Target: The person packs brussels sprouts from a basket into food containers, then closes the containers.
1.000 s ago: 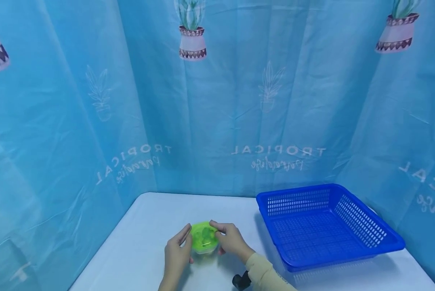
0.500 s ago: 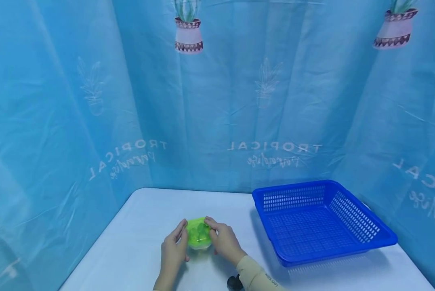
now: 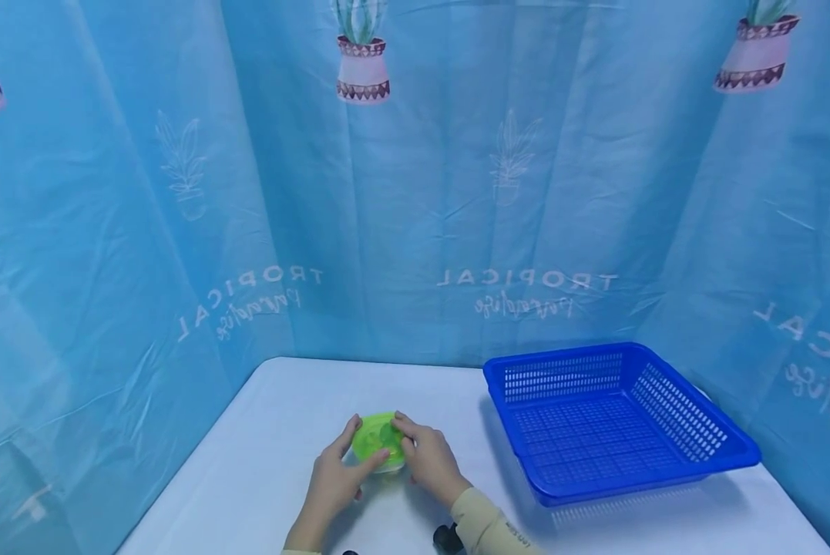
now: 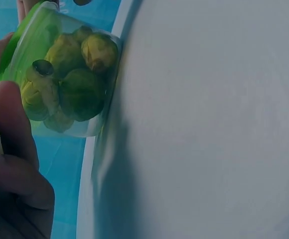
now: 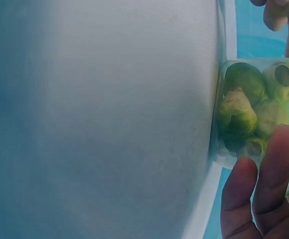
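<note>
A small clear tub (image 4: 109, 79) with a translucent green lid (image 3: 369, 441) stands at the middle of the white table in the head view. Brussels sprouts (image 5: 236, 114) show through its wall in both wrist views. My left hand (image 3: 333, 476) holds the left side, its thumb laid over the lid's near part and its index finger at the far left edge. On the other side my right hand (image 3: 434, 465) grips the lid's right edge, with fingers curled down beside the tub. The tub's underside is hidden.
A large blue mesh basket (image 3: 595, 435) stands on the right of the white table (image 3: 269, 439). Blue printed curtains (image 3: 415, 193) hang behind and at both sides. A dark round object (image 3: 447, 538) shows beside the right sleeve.
My left thumb has moved from the tub's left side onto the lid. The right hand keeps its hold near the lid's right edge. The head view has shifted slightly.
</note>
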Available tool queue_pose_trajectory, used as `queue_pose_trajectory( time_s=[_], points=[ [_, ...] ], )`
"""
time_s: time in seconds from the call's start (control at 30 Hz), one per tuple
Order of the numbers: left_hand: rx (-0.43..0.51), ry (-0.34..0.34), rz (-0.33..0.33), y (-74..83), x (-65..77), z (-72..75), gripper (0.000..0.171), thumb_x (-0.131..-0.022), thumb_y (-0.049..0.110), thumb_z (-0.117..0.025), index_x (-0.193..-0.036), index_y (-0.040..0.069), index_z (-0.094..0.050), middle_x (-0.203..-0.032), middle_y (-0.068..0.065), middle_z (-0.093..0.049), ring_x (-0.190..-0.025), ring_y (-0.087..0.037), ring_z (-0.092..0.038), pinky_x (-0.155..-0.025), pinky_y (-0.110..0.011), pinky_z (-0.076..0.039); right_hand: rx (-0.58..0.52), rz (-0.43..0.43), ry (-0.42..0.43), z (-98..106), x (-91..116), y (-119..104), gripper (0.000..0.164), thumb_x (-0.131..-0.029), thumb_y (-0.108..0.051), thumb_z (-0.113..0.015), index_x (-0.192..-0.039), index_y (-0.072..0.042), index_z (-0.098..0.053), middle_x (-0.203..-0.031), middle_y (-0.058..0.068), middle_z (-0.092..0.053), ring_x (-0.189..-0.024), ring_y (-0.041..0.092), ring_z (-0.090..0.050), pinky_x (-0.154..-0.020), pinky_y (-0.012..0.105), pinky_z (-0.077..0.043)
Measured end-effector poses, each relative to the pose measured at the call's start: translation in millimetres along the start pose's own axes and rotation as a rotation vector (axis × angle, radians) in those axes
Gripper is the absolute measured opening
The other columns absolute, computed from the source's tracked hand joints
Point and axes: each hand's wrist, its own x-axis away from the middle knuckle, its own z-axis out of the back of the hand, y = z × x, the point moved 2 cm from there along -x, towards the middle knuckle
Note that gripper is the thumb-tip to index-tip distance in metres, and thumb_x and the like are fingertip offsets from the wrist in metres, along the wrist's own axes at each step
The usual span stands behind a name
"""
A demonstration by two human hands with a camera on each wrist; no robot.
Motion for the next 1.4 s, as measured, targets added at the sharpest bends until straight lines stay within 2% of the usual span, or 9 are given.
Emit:
queue_pose_trajectory(
  time_s=[0.2, 0.43, 0.67, 0.83, 1.17, 1.3, 1.4],
  points=[
    [-0.004, -0.008, -0.005, 2.0, 2.4, 1.0, 0.096, -0.091, 0.046, -0.085, -0.163, 0.004, -0.037, -0.156, -0.034, -0.041, -0.041, -0.018, -0.056, -0.044, -0.033, -0.052, 0.006, 0.021, 0.017, -1, 2, -4, 0.042, -0.105, 0.002, -0.053, -0.144, -0.006, -0.065, -0.155, 0.007, -0.054, -0.039, 0.012, -0.05, -0.041, 0.029, -0.051],
    [-0.017, -0.006, 0.012, 4.6, 4.0, -0.6, 0.093, -0.094, 0.046, -0.081, -0.164, 0.007, -0.036, -0.157, -0.029, -0.043, -0.043, -0.018, -0.056, -0.046, -0.033, -0.052, -0.014, 0.028, 0.038, -4, 2, -2, 0.04, -0.105, 0.003, -0.053, -0.143, -0.004, -0.065, -0.154, 0.007, -0.054, -0.039, 0.012, -0.049, -0.041, 0.029, -0.051],
    [-0.049, -0.067, 0.036, 7.3, 0.2, 4.5, 0.088, -0.097, 0.045, -0.078, -0.165, 0.008, -0.035, -0.154, -0.034, -0.044, -0.046, -0.02, -0.057, -0.051, -0.034, -0.051, -0.038, 0.021, 0.059, -6, 3, -4, 0.041, -0.103, 0.004, -0.052, -0.142, -0.002, -0.065, -0.154, 0.01, -0.054, -0.038, 0.012, -0.049, -0.04, 0.029, -0.05],
    [-0.035, -0.073, 0.041, 6.6, -1.9, 4.9, 0.09, -0.095, 0.044, -0.08, -0.165, 0.008, -0.035, -0.156, -0.033, -0.042, -0.045, -0.02, -0.056, -0.05, -0.034, -0.051, -0.04, 0.025, 0.069, -5, 2, -3, 0.042, -0.102, 0.005, -0.051, -0.141, -0.002, -0.066, -0.153, 0.01, -0.055, -0.038, 0.012, -0.049, -0.039, 0.029, -0.05],
    [0.001, -0.074, 0.037, 3.9, -1.3, 1.0, 0.094, -0.095, 0.047, -0.079, -0.165, 0.006, -0.032, -0.161, -0.026, -0.04, -0.048, -0.02, -0.058, -0.052, -0.034, -0.053, -0.092, -0.003, 0.038, -1, 1, 4, 0.042, -0.103, 0.002, -0.052, -0.141, -0.005, -0.066, -0.153, 0.008, -0.056, -0.039, 0.012, -0.05, -0.04, 0.031, -0.051],
    [0.019, -0.074, 0.017, 2.1, -1.0, 1.6, 0.093, -0.095, 0.045, -0.08, -0.165, 0.006, -0.033, -0.162, -0.021, -0.04, -0.048, -0.02, -0.058, -0.052, -0.033, -0.054, -0.149, -0.029, 0.006, 2, 2, 5, 0.04, -0.104, 0.001, -0.053, -0.142, -0.006, -0.067, -0.154, 0.007, -0.055, -0.038, 0.01, -0.048, -0.041, 0.03, -0.05],
    [0.029, -0.069, -0.005, 1.9, -1.8, 2.8, 0.091, -0.095, 0.044, -0.08, -0.164, 0.005, -0.035, -0.162, -0.023, -0.039, -0.047, -0.02, -0.059, -0.053, -0.033, -0.055, -0.178, -0.039, -0.023, 6, 2, 3, 0.039, -0.106, -0.001, -0.056, -0.143, -0.007, -0.065, -0.155, 0.008, -0.054, -0.039, 0.01, -0.048, -0.043, 0.029, -0.051]
  ],
)
